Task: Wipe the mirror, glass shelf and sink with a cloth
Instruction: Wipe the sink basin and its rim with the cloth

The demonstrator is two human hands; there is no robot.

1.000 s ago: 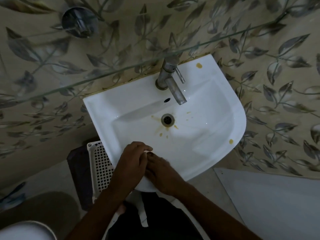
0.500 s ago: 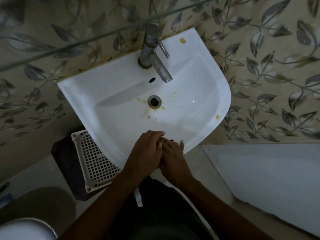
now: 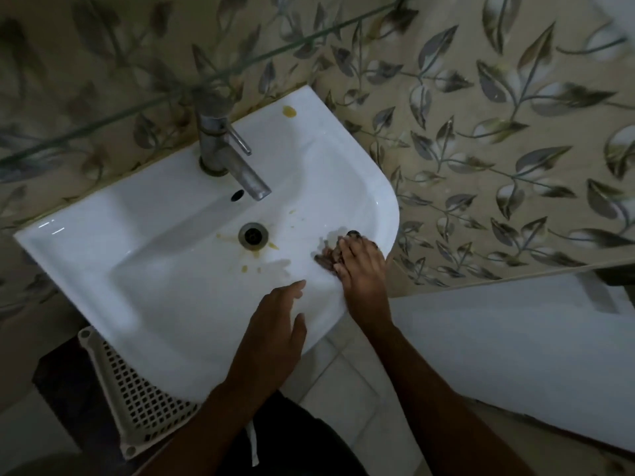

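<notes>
Right hand point(image 3: 360, 269), fingers flat and together, presses a white cloth point(image 3: 331, 243) against the sink point(image 3: 154, 269) wall at 3 o'clock of the drain point(image 3: 253, 234). Left hand point(image 3: 275, 324), fingers relaxed and empty, rests on the near rim at 6 o'clock. Beyond: yellow stains around the drain, tap point(image 3: 226, 156) at 12 o'clock, glass shelf point(image 3: 144, 101) edge above it.

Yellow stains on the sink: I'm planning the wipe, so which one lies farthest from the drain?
The yellow blob on the sink's back ledge, right of the tap; the others cluster around the drain.
</notes>
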